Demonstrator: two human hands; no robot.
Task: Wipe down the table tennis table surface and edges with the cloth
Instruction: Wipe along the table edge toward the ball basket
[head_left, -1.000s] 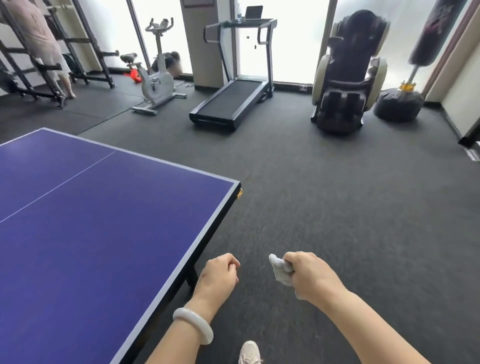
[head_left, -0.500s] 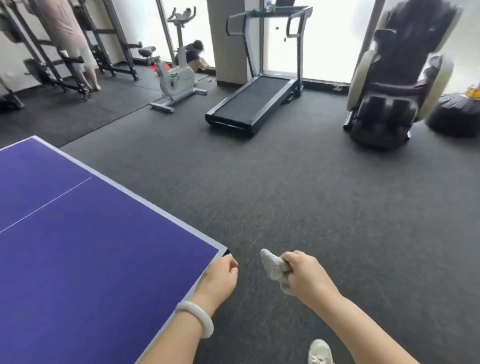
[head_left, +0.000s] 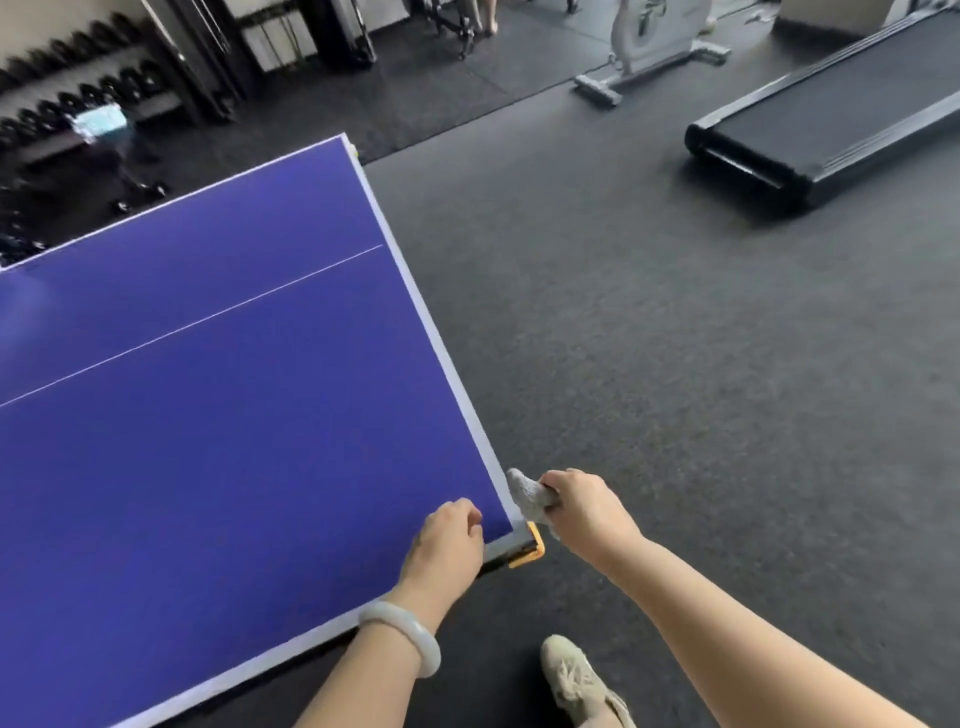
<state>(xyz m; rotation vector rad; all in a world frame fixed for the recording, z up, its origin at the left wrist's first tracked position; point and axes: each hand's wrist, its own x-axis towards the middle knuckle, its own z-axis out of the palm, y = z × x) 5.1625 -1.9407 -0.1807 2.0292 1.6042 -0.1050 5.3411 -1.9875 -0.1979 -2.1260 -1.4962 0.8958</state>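
A big purple-blue table tennis table with white lines along its edges (head_left: 208, 415) fills the left side of the view. A thin white line runs across its top. The near corner of the table has a small orange plastic cap (head_left: 530, 552) on it. The right hand (head_left: 582, 506) is closed tight around a small grey bunched-up cloth (head_left: 527, 493). The cloth sticks out of the fist toward the table and sits right at the white side edge, just above the orange corner. It looks like it touches the edge, but the picture is too blurry to be sure. The left hand (head_left: 449, 545) is over the table top close to the same corner, with its fingers curled in and nothing in them. I cannot tell if it rests on the table. A smooth white bangle (head_left: 402, 636) is on the left wrist. A pale shoe (head_left: 571, 675) stands on the dark grey floor (head_left: 675, 364) below the arms. Far off on the floor are a black treadmill (head_left: 831, 135), a white exercise bike (head_left: 649, 52) and a rack of dark dumbbells (head_left: 67, 104).
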